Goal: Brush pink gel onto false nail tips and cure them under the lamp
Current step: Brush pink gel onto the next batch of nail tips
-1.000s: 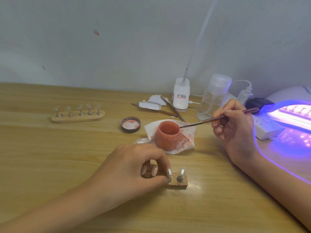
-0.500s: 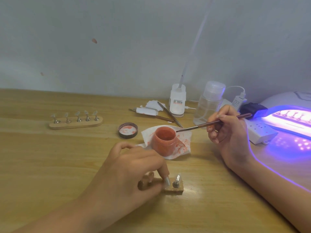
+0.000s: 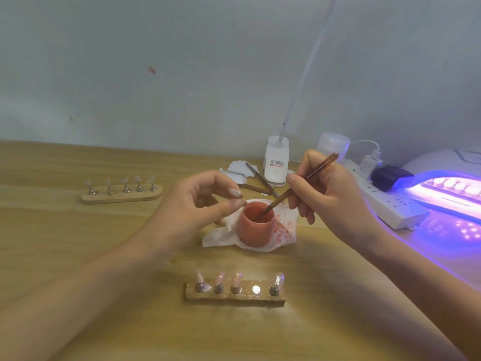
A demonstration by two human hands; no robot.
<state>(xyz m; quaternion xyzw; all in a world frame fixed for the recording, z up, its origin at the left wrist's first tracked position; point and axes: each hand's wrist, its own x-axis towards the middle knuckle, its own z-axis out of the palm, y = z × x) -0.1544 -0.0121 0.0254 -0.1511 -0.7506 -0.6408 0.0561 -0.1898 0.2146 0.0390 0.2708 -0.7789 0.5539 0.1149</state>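
My left hand is raised beside the pink gel jar and pinches a false nail tip between thumb and forefinger. My right hand grips a thin brown brush whose tip dips into the open jar. Nearer to me lies a wooden holder with three pink-coated tips, one bare metal spot and one clear tip at its right end. The curing lamp glows purple at the right edge, with a row of tips inside.
The jar stands on a pink-stained tissue. A second holder with several clear tips sits at the left. Behind the jar are spare brushes, paper bits, a desk lamp base, a clear bottle and a white power strip.
My left hand lifted off the near holder with one nail tip and rose beside the jar. My right hand swung the brush down so its tip entered the jar.
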